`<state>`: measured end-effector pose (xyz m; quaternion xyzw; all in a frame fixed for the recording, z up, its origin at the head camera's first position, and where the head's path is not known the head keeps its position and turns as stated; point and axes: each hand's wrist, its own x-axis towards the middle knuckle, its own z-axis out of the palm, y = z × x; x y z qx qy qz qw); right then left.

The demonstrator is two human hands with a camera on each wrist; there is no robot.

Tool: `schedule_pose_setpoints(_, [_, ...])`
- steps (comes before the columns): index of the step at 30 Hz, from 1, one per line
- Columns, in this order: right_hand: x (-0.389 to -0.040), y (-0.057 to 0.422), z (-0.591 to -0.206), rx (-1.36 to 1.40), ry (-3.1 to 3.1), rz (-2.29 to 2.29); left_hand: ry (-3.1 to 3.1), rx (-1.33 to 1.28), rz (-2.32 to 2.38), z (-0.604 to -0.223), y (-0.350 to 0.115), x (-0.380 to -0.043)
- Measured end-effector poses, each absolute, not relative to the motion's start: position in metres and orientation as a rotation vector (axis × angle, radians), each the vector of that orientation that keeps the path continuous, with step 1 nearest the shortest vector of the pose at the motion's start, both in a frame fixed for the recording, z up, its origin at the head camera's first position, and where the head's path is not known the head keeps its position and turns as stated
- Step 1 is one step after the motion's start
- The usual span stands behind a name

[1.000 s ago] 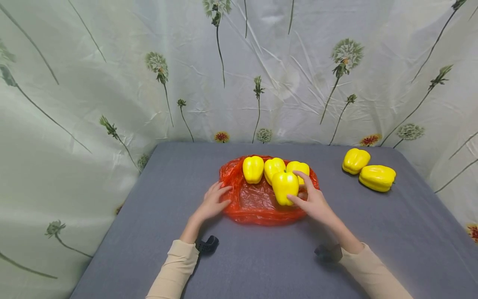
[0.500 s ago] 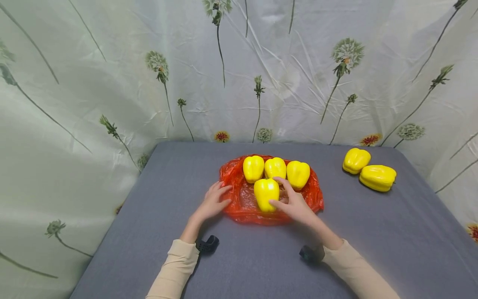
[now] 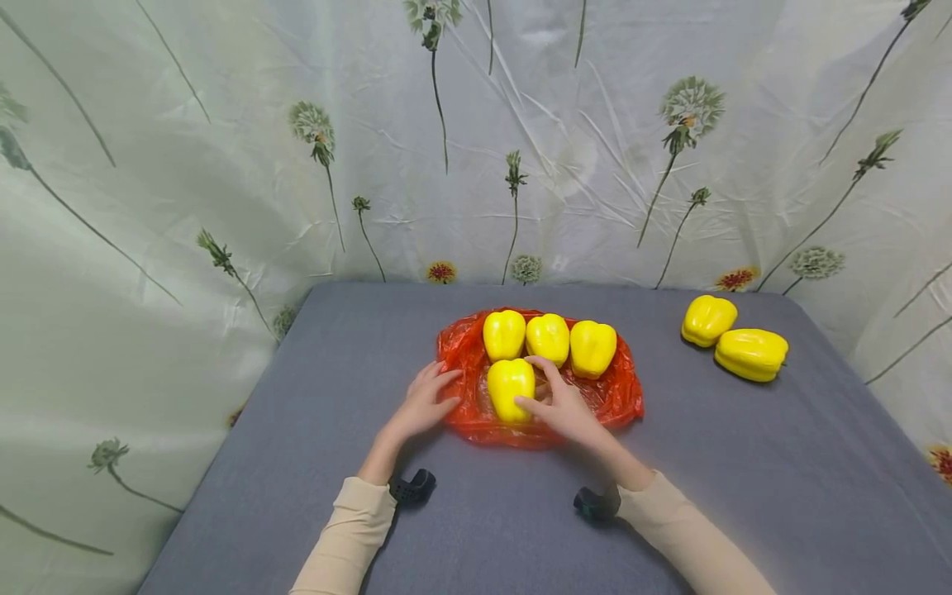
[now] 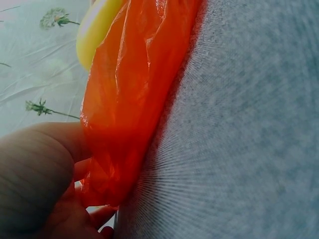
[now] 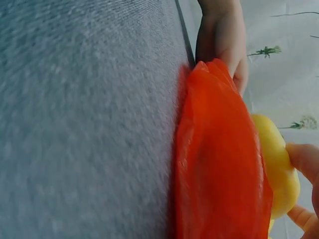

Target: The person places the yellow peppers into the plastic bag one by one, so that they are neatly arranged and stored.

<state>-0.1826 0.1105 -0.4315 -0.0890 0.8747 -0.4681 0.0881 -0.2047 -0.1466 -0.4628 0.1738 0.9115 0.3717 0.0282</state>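
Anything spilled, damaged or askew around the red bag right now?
Nothing stands out: I see no tear in the red bag, three yellow peppers sit in it, the right hand holds a fourth, and two more lie on the table.

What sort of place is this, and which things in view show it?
Probably an indoor recording booth: dandelion-print fabric hangs behind and on both sides of a grey-clothed table, and two black wrist-worn devices are in view.

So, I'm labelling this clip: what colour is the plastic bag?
The plastic bag is translucent red, best seen in the head view.
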Motion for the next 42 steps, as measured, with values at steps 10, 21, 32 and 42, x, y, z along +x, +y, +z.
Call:
schedule_pose_setpoints(10, [-0.184, 0.094, -0.432, -0.22, 2.646, -1.406, 2.812, 0.527, 1.141, -0.462, -0.146, -0.204])
schedule_pose_setpoints(21, [-0.183, 0.091, -0.436, -0.148, 2.551, -1.522, 2.826, 0.541, 1.133, -0.461, -0.146, -0.205])
schedule_pose_setpoints(32, [-0.179, 0.097, -0.436, -0.177, 2.561, -1.493, 2.83, 0.561, 1.128, -0.463, -0.146, -0.205])
schedule_pose_setpoints(42, [-0.174, 0.112, -0.428, -0.234, 2.582, -1.498, 2.825, 0.538, 1.115, -0.464, -0.146, -0.204])
